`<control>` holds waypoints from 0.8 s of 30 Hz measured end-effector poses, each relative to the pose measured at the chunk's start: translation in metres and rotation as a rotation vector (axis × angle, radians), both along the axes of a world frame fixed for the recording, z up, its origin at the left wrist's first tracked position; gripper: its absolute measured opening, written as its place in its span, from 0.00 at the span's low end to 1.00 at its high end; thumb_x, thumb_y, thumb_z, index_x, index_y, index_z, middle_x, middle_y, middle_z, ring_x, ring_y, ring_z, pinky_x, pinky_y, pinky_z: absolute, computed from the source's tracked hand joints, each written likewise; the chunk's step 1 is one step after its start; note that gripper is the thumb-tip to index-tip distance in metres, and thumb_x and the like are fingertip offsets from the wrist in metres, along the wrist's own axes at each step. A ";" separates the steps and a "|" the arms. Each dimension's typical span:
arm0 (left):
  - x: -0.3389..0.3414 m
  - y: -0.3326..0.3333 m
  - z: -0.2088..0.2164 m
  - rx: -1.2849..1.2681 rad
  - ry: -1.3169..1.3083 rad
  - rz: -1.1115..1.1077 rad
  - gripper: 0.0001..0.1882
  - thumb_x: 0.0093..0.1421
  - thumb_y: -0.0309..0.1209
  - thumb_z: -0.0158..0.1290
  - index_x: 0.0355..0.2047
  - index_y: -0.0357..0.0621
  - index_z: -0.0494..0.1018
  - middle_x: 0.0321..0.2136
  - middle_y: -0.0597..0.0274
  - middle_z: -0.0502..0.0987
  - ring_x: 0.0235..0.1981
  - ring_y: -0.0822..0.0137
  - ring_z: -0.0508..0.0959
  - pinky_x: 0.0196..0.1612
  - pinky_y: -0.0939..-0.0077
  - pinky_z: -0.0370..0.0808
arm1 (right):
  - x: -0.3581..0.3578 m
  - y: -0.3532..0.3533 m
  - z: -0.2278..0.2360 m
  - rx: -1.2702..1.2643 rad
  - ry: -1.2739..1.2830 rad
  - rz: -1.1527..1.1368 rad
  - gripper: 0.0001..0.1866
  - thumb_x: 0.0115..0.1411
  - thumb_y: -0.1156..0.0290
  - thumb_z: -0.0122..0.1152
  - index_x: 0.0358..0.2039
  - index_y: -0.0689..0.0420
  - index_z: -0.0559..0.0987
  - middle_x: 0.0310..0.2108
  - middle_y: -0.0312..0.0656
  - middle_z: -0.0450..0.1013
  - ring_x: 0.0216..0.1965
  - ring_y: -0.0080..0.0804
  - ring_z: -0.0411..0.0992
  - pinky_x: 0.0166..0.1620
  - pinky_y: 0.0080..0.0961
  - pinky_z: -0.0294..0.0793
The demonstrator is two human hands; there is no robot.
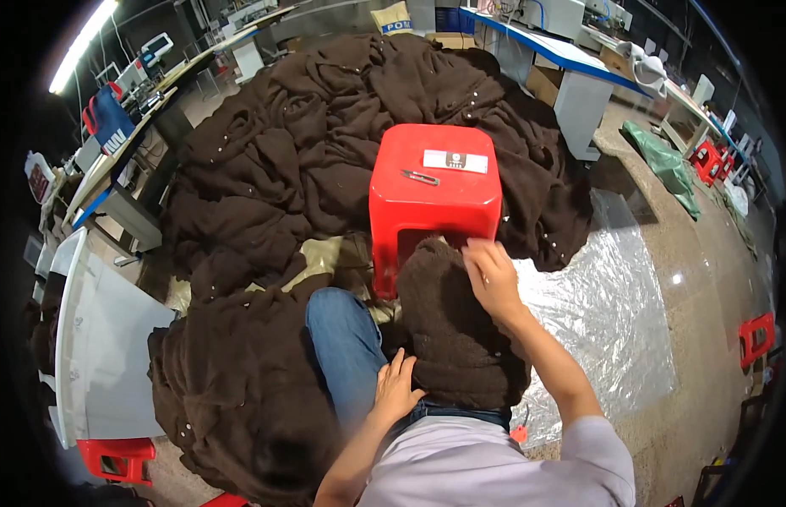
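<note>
A dark brown fleece piece (452, 317) lies folded across my right thigh. My left hand (395, 387) rests flat at the near left edge of the fleece, fingers stretched out over my jeans. Above the fleece's far right edge is my right hand (494, 277), its fingers bent and drawn together; whether anything small is between them cannot be made out. Just ahead stands a red plastic stool (435, 198). On its top lie small thread snips (421, 177) and a white card-like strip (455, 161) with a dark middle.
A large heap of brown fleece (325, 127) with small pale dots spreads beyond the stool. More brown fleece (241, 380) lies at my left, beside a white bin (114, 338). Clear plastic sheeting (604, 313) covers floor at right. Workbenches (570, 55) line both sides.
</note>
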State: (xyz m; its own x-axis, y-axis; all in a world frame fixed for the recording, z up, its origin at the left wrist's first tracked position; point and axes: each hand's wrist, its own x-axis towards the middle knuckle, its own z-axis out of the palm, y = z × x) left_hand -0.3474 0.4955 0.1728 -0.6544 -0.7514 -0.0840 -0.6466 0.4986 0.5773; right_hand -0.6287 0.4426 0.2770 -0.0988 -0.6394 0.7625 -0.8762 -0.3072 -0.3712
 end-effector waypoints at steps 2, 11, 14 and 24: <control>-0.006 0.000 0.003 0.052 0.096 0.055 0.31 0.45 0.25 0.62 0.51 0.39 0.66 0.64 0.37 0.55 0.61 0.38 0.60 0.63 0.54 0.60 | -0.011 -0.071 0.011 -0.045 0.081 -0.054 0.06 0.55 0.78 0.60 0.34 0.62 0.76 0.36 0.46 0.74 0.39 0.48 0.72 0.44 0.37 0.71; -0.015 0.002 0.005 0.086 0.244 0.109 0.19 0.46 0.20 0.55 0.40 0.39 0.69 0.38 0.49 0.74 0.44 0.46 0.72 0.49 0.55 0.70 | -0.012 -0.229 -0.022 0.359 0.209 -0.525 0.10 0.54 0.70 0.59 0.37 0.57 0.79 0.38 0.46 0.75 0.44 0.40 0.71 0.47 0.38 0.67; 0.005 0.000 0.036 -0.205 0.294 0.176 0.13 0.43 0.20 0.54 0.32 0.42 0.74 0.31 0.54 0.76 0.37 0.50 0.75 0.42 0.62 0.71 | 0.004 -0.229 -0.001 0.514 0.076 -0.481 0.11 0.52 0.69 0.61 0.36 0.57 0.80 0.39 0.48 0.76 0.46 0.44 0.71 0.47 0.41 0.69; 0.064 -0.022 0.184 -1.057 0.742 0.356 0.11 0.56 0.30 0.53 0.36 0.35 0.73 0.32 0.54 0.74 0.37 0.56 0.75 0.44 0.63 0.73 | -0.027 -0.122 -0.030 0.442 -0.639 0.138 0.08 0.60 0.75 0.58 0.37 0.60 0.68 0.31 0.42 0.71 0.36 0.29 0.70 0.40 0.28 0.70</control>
State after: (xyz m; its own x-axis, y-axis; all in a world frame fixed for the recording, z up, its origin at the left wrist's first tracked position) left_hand -0.2831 0.4738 0.3573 -0.0481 -0.3724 0.9268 -0.5374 0.7918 0.2902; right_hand -0.6558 0.3203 0.2467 -0.3300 -0.9083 0.2571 -0.4170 -0.1041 -0.9029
